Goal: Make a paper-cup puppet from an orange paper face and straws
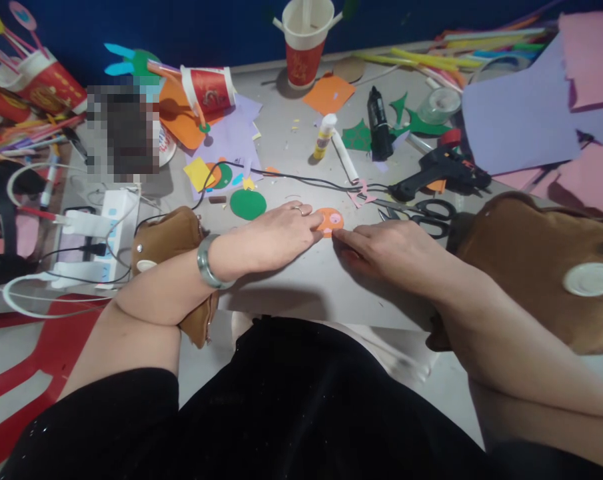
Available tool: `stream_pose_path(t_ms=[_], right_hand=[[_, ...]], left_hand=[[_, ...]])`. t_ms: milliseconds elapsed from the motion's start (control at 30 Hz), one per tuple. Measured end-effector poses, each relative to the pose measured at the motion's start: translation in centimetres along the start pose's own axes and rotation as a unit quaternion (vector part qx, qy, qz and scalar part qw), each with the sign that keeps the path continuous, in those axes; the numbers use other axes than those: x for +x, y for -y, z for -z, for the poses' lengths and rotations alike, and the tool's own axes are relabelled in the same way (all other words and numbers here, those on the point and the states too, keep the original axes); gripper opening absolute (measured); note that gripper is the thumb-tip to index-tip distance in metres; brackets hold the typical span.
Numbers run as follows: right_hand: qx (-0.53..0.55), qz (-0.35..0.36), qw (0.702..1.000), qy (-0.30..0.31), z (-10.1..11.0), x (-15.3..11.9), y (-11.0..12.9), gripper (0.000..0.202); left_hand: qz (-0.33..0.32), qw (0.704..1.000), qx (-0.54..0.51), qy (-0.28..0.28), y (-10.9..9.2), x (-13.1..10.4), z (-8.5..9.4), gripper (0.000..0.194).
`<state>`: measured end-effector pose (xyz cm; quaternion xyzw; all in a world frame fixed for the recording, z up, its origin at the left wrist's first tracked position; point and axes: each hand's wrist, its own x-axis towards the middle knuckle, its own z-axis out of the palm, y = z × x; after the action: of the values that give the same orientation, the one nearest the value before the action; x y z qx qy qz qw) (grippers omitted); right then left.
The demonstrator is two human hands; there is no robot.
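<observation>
An orange paper disc (330,222) with small pink pieces on it lies flat on the grey table (281,287). From the left, my left hand (281,233), with a ring and a bracelet at the wrist, rests its fingertips on the disc's left edge. My right hand (386,250) touches the disc's lower right edge with its index finger, the other fingers curled beneath. A green paper disc (248,204) lies beyond my left hand. Behind the orange disc stands a glue stick (324,137), with a white stick (345,157) beside it.
Scissors (434,217) and a black glue gun (436,175) lie right, near a brown bag (536,267). Cables cross behind my hands. A power strip (115,233) is left; a red paper cup (305,53) stands at the back. Purple sheets (518,113) lie at right.
</observation>
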<state>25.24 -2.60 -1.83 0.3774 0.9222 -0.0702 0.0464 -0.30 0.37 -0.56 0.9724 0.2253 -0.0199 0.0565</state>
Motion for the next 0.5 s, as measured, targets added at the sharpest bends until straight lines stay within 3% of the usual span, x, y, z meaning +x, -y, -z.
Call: stream_pose_path(t_ms=[267,500], right_hand=[[-0.024,0.019,0.999,-0.011,-0.35,0.02,-0.01,0.047],[-0.022,0.026,0.999,-0.001,-0.45,-0.15,-0.06,0.046]], left_hand=[[-0.001,1.000,-0.013,0.015,-0.03,-0.07,0.26,0.045],[0.011,1.000,-0.013,-0.003,-0.44,-0.04,0.39,0.048]])
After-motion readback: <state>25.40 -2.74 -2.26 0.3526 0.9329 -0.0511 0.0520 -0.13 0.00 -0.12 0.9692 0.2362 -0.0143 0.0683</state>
